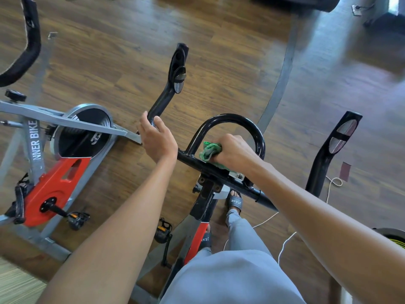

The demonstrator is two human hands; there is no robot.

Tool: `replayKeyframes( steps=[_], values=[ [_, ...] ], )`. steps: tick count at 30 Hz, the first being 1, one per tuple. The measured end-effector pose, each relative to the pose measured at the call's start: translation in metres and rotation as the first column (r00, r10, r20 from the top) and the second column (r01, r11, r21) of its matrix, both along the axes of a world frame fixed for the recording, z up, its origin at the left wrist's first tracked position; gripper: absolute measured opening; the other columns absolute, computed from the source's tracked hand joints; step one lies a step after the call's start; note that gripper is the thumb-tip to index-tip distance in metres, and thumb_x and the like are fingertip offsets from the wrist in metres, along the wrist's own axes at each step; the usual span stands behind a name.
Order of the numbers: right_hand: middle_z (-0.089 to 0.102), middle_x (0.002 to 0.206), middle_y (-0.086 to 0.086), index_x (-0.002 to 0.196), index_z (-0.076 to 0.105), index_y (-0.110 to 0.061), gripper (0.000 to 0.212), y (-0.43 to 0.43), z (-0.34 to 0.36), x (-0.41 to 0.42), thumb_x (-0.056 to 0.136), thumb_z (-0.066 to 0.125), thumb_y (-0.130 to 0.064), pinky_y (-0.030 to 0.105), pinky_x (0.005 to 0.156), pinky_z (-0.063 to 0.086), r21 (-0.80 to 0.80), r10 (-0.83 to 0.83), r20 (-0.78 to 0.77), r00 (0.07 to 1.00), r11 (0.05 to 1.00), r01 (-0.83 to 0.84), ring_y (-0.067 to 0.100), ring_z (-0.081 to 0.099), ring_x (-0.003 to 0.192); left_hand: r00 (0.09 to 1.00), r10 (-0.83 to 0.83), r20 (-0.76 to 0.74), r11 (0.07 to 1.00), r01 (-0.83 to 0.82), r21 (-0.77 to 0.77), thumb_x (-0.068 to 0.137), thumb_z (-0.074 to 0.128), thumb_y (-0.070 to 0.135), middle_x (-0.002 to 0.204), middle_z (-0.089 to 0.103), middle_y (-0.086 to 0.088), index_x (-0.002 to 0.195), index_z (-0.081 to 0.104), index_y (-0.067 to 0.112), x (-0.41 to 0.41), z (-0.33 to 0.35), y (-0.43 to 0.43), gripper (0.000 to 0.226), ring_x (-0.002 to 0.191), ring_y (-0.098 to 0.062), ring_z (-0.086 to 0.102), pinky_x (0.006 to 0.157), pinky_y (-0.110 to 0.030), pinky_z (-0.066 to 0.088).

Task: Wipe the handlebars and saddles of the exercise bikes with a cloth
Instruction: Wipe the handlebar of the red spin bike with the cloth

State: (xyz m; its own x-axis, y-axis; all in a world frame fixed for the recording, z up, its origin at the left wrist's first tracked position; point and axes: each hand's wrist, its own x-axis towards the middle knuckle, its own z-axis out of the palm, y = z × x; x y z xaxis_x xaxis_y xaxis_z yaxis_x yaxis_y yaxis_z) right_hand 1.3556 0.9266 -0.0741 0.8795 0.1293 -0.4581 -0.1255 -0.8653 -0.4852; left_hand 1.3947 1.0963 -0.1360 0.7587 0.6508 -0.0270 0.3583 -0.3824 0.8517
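A black handlebar point(230, 118) of the exercise bike stands right below me, with a centre loop, a crossbar and two forward arms. My left hand point(156, 139) grips the base of the left arm point(173, 84). My right hand point(232, 151) holds a bunched green cloth point(209, 151) pressed on the crossbar beside the loop. The right arm point(333, 150) of the handlebar sticks out free. No saddle is in view.
A second bike point(65, 154) with grey frame, red guard and flywheel stands at the left, its black handlebar point(28, 47) at top left. Pedals point(163, 231) hang below. White cord point(285, 242) lies on the wooden floor. My sandalled feet point(235, 201) stand under the bar.
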Motion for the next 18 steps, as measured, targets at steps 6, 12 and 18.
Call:
replayKeyframes(
  steps=[6,12,18],
  values=[
    [0.065,0.082,0.006,0.079,0.06,-0.015,0.013,0.011,0.002,0.018,0.085,0.071,-0.016,0.032,0.061,0.056,-0.001,-0.015,-0.023,1.0,1.0,0.015,0.02,0.064,0.071,0.999,0.027,-0.023,1.0,-0.027,0.004,0.104,0.034,0.035,0.149,0.044,-0.002,0.145,0.043,0.019,0.0,0.002,-0.001,0.045,0.123,-0.021,0.055,0.084,-0.027,0.041],
    [0.066,0.09,0.006,0.09,0.063,-0.015,0.009,0.01,0.002,0.02,0.088,0.072,-0.017,0.031,0.064,0.054,0.082,-0.17,-0.059,0.984,0.981,0.174,0.018,0.061,0.074,0.997,-0.016,-0.077,0.998,0.02,0.051,0.104,0.036,0.034,0.148,0.045,-0.005,0.146,0.041,0.018,0.0,0.005,0.001,0.045,0.125,-0.025,0.051,0.085,-0.029,0.039],
    [0.074,0.102,0.009,0.11,0.067,-0.01,0.018,-0.026,0.026,-0.022,0.093,0.068,-0.012,0.033,0.074,0.058,0.614,-0.47,-0.519,0.714,0.376,0.694,0.022,0.071,0.089,0.987,-0.16,-0.021,0.974,0.161,0.161,0.097,0.052,0.037,0.139,0.044,-0.006,0.128,0.056,0.02,-0.036,0.042,-0.017,0.035,0.128,-0.021,0.039,0.108,-0.044,0.03]
  ],
)
